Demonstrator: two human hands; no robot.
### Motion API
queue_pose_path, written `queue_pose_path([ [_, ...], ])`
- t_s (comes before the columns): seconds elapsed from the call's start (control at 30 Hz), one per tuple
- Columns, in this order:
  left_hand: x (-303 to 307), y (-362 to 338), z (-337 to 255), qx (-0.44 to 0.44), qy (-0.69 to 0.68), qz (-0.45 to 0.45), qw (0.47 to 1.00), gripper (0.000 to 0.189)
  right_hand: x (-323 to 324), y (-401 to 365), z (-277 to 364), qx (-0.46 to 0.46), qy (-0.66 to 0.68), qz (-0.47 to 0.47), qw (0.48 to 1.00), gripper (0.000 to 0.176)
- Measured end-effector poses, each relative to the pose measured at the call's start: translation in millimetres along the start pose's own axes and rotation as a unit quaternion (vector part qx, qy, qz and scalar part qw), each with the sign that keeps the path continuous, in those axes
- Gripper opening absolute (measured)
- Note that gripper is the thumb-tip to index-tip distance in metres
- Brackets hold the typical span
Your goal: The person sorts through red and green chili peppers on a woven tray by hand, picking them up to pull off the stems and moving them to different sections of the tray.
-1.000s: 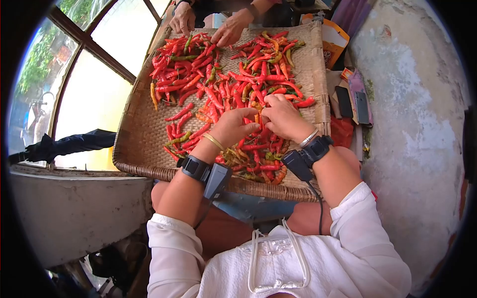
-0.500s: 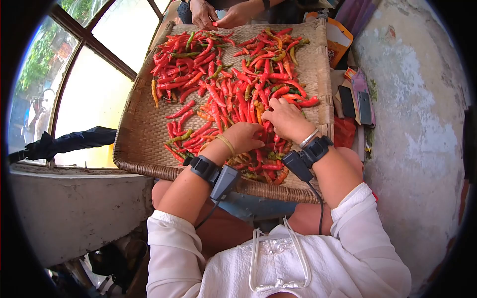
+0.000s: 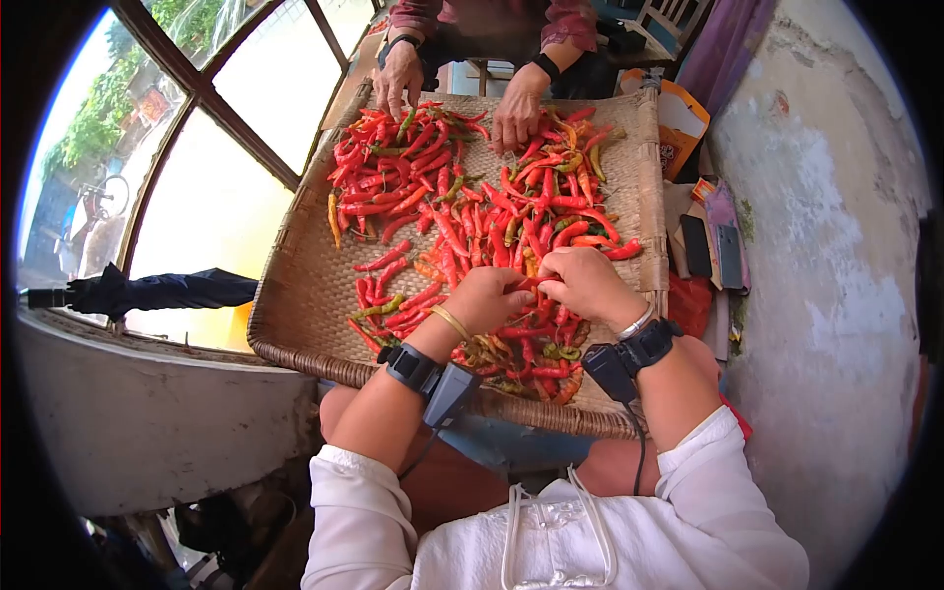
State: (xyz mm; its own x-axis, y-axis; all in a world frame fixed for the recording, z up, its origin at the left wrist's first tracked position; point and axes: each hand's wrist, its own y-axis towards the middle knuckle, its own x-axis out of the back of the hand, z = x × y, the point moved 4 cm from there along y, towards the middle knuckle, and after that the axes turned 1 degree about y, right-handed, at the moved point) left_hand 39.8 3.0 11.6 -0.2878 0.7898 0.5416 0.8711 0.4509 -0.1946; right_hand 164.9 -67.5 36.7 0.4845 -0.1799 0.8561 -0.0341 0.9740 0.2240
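Red chili peppers [image 3: 388, 187], with a few green and orange ones among them, lie in heaps on a woven bamboo tray [image 3: 305, 305]. Above the near heap my left hand [image 3: 484, 300] and my right hand [image 3: 588, 285] meet fingertip to fingertip. Pinched between them is a red chili pepper [image 3: 532, 284], mostly covered by the fingers. Both hands are closed on it, one at each end. More peppers [image 3: 536, 359] lie just beneath my hands, close to the tray's near edge.
Across the tray, a co-worker's two hands [image 3: 518, 110] reach into the far peppers. A folded dark umbrella [image 3: 162, 291] lies by the window at left. Two phones [image 3: 729, 258] rest beside the right wall, near an orange box [image 3: 678, 133].
My hands have come together from the heap with a chili pepper between them. The co-worker's hands have separated and lowered onto the far peppers. The view has tilted up slightly.
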Motion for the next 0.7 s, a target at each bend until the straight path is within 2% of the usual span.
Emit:
queue_pose_path([
  [0.03,1,0,5,0.027,-0.103,-0.005,0.994,0.02,4,1,-4,-0.058,0.072,0.04,0.995,0.014],
  [0.07,6,-2,2,0.029,-0.103,-0.003,0.994,0.02,4,0,-9,-0.116,0.144,0.08,0.979,0.015],
  [0.1,13,-5,-3,0.058,-0.115,0.022,0.991,0.02,5,0,-12,-0.101,0.185,0.061,0.976,0.018],
  [0.17,21,-2,7,0.097,-0.122,0.062,0.986,0.021,11,1,-14,-0.11,0.172,0.084,0.975,0.017],
  [0.2,27,-2,10,0.081,-0.138,0.039,0.986,0.021,11,-1,-17,-0.119,0.159,0.108,0.974,0.017],
  [0.27,43,-1,13,0.099,-0.183,-0.005,0.978,0.019,12,0,-25,-0.148,0.118,0.088,0.978,0.014],
  [0.33,55,4,18,0.074,-0.261,-0.067,0.96,0.017,13,1,-27,-0.136,0.097,0.061,0.984,0.012],
  [0.37,59,7,21,0.038,-0.32,-0.104,0.941,0.015,15,4,-26,-0.137,0.097,0.062,0.984,0.012],
  [0.53,67,17,24,-0.005,-0.494,-0.178,0.851,0.021,19,7,-32,-0.191,0.167,-0.043,0.966,0.012],
  [0.57,69,19,25,-0.038,-0.539,-0.177,0.823,0.028,17,7,-35,-0.206,0.192,-0.061,0.958,0.012],
  [0.6,72,19,25,-0.083,-0.573,-0.155,0.801,0.044,14,5,-35,-0.208,0.192,-0.057,0.957,0.012],
  [0.67,68,20,26,-0.095,-0.566,-0.178,0.799,0.059,15,7,-33,-0.18,0.131,-0.043,0.974,0.012],
  [0.7,66,22,29,-0.043,-0.445,-0.185,0.875,0.064,12,8,-30,-0.174,0.089,0.017,0.981,0.013],
])
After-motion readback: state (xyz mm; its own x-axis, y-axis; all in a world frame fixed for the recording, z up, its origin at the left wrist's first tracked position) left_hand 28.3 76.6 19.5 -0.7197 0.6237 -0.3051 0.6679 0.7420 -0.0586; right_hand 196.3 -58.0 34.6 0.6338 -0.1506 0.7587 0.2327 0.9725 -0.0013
